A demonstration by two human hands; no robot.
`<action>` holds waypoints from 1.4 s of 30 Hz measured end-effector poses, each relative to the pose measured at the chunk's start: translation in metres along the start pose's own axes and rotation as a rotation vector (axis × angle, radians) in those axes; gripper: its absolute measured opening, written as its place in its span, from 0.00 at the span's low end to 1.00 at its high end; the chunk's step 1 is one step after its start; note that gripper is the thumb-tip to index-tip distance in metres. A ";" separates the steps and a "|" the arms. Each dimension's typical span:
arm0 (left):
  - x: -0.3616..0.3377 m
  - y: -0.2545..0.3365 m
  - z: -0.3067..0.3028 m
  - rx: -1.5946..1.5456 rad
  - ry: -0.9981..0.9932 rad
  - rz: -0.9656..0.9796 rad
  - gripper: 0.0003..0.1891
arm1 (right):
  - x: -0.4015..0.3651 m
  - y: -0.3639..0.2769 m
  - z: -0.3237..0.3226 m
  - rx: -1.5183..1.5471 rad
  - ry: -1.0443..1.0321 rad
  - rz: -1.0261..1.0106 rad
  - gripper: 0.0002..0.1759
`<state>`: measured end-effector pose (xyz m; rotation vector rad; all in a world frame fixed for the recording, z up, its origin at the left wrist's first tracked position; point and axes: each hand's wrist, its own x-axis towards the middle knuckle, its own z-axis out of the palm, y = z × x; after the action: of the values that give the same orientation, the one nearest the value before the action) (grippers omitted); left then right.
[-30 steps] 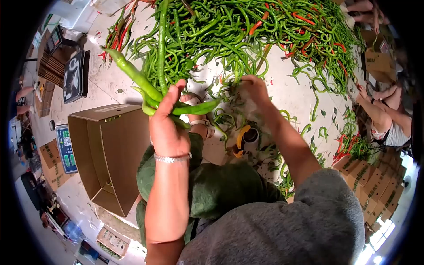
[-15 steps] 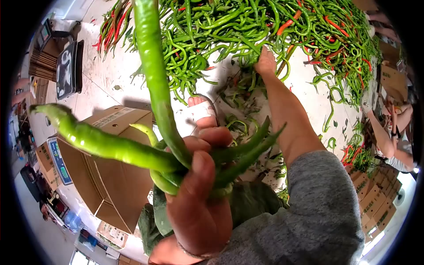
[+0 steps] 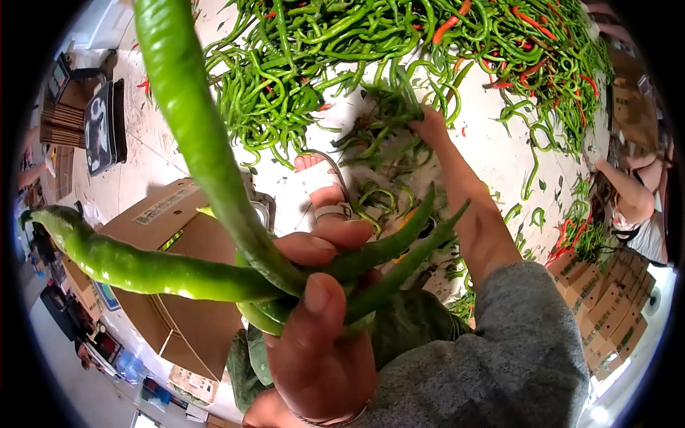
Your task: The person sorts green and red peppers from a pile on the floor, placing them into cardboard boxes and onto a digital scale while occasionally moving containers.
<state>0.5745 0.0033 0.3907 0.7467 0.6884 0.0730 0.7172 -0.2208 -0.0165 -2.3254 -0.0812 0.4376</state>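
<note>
My left hand (image 3: 321, 342) is close to the camera, its thumb and fingers closed round several green peppers (image 3: 193, 121). Two long ones stick out to the upper left and left, and thinner tips point to the upper right. Beyond it, my right hand (image 3: 431, 128) is stretched forward at the near edge of a large pile of green peppers (image 3: 357, 32). Its fingers are bent round some green peppers, partly blurred and hidden. Red peppers (image 3: 531, 23) are mixed into the pile.
An open cardboard box (image 3: 171, 314) stands at the left, near a black case (image 3: 105, 128). A sandalled foot (image 3: 325, 189) is on the pale floor among loose peppers and leaves. Stacked cartons (image 3: 606, 307) and another person's arm (image 3: 628, 189) are at the right.
My right hand has pulled back a little from the pile, with blurred green peppers at its fingers. The peppers in my left hand have shifted left and slightly down in view.
</note>
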 end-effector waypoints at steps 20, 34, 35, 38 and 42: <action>-0.003 0.008 -0.011 -0.023 -0.026 0.030 0.15 | 0.044 -0.144 -0.102 -0.593 -0.314 -0.322 0.22; -0.005 0.009 -0.009 0.015 0.148 0.019 0.17 | 0.043 -0.086 0.024 -0.468 0.151 0.230 0.17; -0.005 0.009 -0.013 0.017 0.089 0.027 0.16 | 0.037 -0.090 0.023 -0.430 0.210 0.225 0.17; -0.005 0.009 -0.026 0.018 -0.032 0.049 0.14 | 0.024 -0.111 -0.018 -0.456 0.083 0.148 0.14; -0.009 0.008 -0.017 -0.014 -0.040 0.055 0.15 | -0.008 -0.099 -0.108 -0.005 -0.043 0.124 0.15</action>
<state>0.5584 0.0166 0.3918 0.7515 0.6284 0.1121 0.7530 -0.2245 0.1256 -2.3346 0.0411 0.5494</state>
